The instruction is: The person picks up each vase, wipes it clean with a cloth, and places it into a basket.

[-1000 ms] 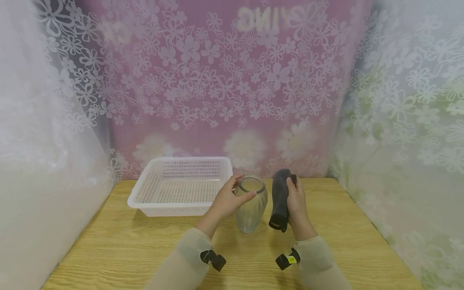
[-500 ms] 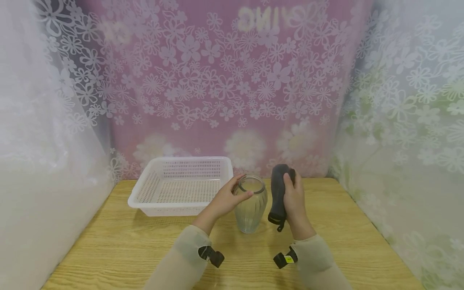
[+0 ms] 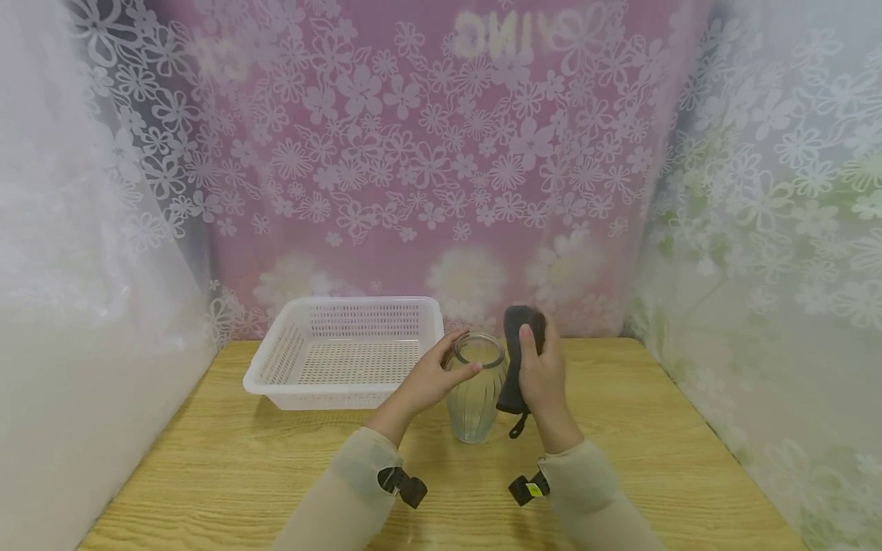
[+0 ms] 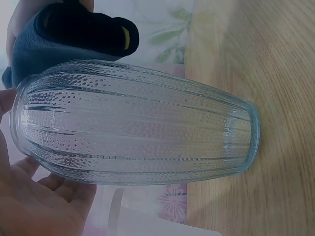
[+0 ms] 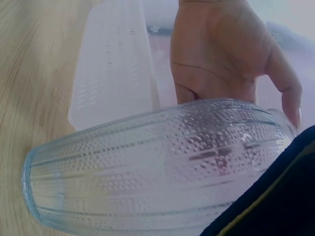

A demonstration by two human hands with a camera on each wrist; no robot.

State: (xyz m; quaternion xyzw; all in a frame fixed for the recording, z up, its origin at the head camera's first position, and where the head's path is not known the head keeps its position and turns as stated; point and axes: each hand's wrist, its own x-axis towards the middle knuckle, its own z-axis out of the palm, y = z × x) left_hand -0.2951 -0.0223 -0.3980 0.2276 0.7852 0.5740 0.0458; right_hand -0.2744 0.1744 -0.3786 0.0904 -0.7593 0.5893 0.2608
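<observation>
Ok so the room: pink floral curtain (image 3: pixel 427 168) across the back, backwards lettering (image 3: pixel 498 37) up top, pale patterned sheets (image 3: pixel 772 306) down both sides, basically a little booth. Below that, a wood-look desk (image 3: pixel 654 459) with the grain running sideways and soft shadows on it. White basket (image 3: pixel 331 389) over on the left, holes all over its walls.

Next size down is the glass vase (image 3: pixel 474 405), ribbed and bumpy, upright on the desk just right of the basket. The left hand (image 3: pixel 430 379) is clasped round its neck, thumb over the near rim, fingers round the far side. That pair has hardly budged in the last second.

What's moved is the dark roll (image 3: pixel 514 367), soft fabric I think, no clue what it actually is. The right hand (image 3: pixel 544 375) has it gripped, thumb up the front, and has brought it over: there was a gap, now it's right beside the glass. Can't tell if they touch. Its open end has also turned away from the person. So imo the two things are being worked together now, left hand steadying, right hand moving.

Tiniest bits: a black loop (image 3: pixel 517 428) dangling off the roll, and a yellow sticker (image 3: pixel 534 490) by the right wrist.
</observation>
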